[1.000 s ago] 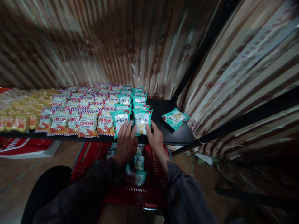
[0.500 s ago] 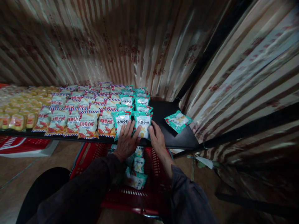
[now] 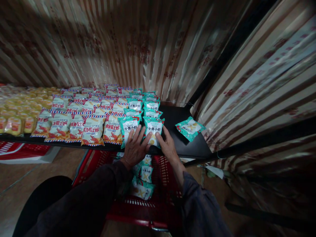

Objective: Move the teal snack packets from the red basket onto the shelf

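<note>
teal snack bag (image 3: 153, 124), 3-o'clock column: at black shelf's (image 3: 172, 116) front edge, long axis 12–6 | left hand (image 3: 134, 145): bag at 1–2 o'clock, fingers spread | right hand (image 3: 169, 144): bag at 10–11, thumb touching, cannot tell if pinching | both equally near

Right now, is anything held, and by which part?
The teal packet between left grip and right grip seems held by its lower sides; how firmly is unclear.
</note>
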### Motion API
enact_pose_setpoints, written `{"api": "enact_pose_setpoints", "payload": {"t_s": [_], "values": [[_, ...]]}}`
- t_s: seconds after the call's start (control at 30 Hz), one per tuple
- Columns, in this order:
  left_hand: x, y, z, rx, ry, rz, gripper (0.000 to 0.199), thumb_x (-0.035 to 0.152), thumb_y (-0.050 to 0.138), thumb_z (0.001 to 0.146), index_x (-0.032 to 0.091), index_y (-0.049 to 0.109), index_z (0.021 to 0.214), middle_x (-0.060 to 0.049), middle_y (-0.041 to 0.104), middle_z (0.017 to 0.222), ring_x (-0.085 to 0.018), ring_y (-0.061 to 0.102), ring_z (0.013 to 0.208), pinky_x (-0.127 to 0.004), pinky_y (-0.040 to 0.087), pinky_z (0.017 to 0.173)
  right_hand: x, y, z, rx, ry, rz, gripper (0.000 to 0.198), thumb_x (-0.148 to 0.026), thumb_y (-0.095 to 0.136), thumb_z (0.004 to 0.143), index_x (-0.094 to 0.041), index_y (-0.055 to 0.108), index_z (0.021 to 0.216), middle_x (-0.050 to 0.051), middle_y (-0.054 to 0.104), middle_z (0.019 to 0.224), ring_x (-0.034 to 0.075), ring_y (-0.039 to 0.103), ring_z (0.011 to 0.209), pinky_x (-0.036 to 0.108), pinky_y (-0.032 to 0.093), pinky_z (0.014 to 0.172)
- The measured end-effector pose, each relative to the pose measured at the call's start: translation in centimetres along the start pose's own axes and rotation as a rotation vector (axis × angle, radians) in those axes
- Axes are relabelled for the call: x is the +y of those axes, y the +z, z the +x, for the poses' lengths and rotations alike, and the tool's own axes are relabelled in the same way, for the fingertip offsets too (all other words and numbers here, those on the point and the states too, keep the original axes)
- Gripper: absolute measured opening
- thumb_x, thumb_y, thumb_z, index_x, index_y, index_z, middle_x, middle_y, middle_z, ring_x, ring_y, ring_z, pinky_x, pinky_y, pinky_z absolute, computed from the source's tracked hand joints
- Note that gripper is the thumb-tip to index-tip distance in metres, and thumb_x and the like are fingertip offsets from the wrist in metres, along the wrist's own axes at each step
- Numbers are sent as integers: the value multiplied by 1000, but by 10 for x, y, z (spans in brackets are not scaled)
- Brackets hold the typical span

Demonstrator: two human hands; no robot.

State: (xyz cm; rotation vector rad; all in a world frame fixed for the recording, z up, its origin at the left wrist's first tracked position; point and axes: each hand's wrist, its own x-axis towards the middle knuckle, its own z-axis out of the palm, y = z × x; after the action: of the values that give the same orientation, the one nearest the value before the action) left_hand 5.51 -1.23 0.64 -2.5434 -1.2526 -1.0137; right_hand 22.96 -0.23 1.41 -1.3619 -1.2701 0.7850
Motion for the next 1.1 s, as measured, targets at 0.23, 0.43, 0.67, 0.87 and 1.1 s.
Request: {"api": "enact_pose_setpoints", "payload": {"t_s": [0.23, 0.43, 0.67, 0.87, 1.1], "values": [[-6, 0, 0, 16, 17, 35, 55, 36, 48, 94, 13, 38, 143, -15, 43, 147, -28, 23, 145, -50, 14, 119, 0, 7, 0, 56, -41, -40, 70, -54, 60, 81, -18, 47, 140, 9, 54, 140, 26, 50, 128, 43, 39, 109], [-11, -8, -6, 96, 63, 113, 54, 33, 50, 92, 14, 39, 142, -15, 42, 148, -27, 20, 146, -49, 15, 119, -5, 9, -4, 26, 8, -112, 77, -54, 63, 78, -18, 41, 143, 10, 54, 140, 28, 50, 129, 43, 39, 108], [-30, -12, -17, 227, -9, 150, 66, 30, 61, 86, 16, 34, 144, -20, 17, 158, -40, 9, 146, -62, 25, 112, -18, 11, 1, -25, 86, -107, 86, -55, 66, 75, -21, 34, 147, 9, 62, 130, 29, 58, 118, 41, 46, 99], [-32, -8, -15, 216, 47, 86, 71, 24, 60, 85, 17, 26, 148, -18, 10, 160, -38, 13, 146, -57, 32, 111, -15, 19, -1, 68, 81, -130, 78, -57, 65, 74, -19, 44, 139, 10, 68, 118, 29, 64, 105, 42, 50, 91], [-40, -10, -6, 196, 48, 88, 70, 22, 58, 84, 13, 28, 146, -20, 28, 154, -35, 18, 146, -54, 31, 113, -10, 18, 4, 54, -36, -29, 73, -50, 63, 79, -21, 35, 140, 10, 62, 126, 25, 62, 110, 39, 49, 94]]}}
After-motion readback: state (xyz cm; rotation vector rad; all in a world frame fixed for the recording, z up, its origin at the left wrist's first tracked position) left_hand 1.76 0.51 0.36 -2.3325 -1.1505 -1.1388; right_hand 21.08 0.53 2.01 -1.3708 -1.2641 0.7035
